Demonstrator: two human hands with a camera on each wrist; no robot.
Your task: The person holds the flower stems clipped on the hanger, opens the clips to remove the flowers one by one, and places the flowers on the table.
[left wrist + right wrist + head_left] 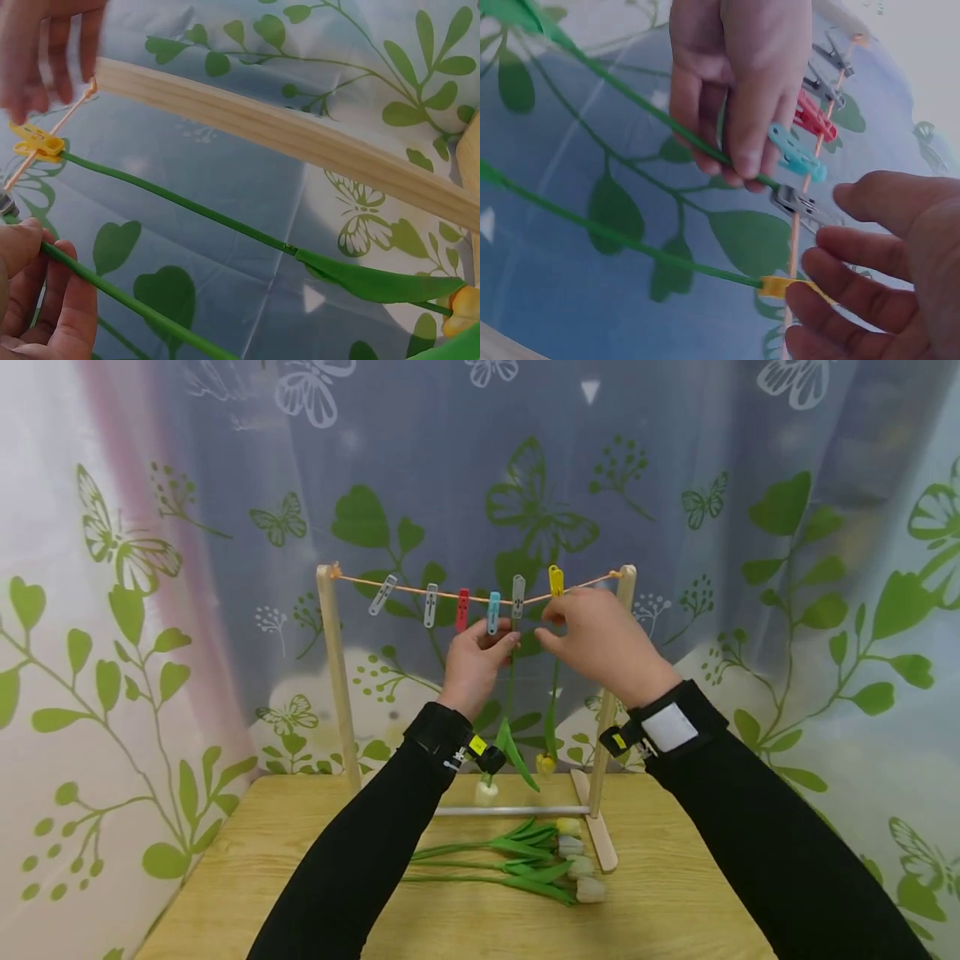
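My left hand (474,665) pinches the green stem (652,112) of a tulip, its top at the grey peg (518,594) on the orange string (420,591). My right hand (600,639), fingers loose and holding nothing, waits near the yellow peg (556,580). I think the stem should stay straight while the grey peg bites it.

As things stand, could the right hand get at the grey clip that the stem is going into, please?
Probably yes. The right hand hangs open by the yellow clip, and the grey clip is next along the string, with only the left hand holding the stem just below.
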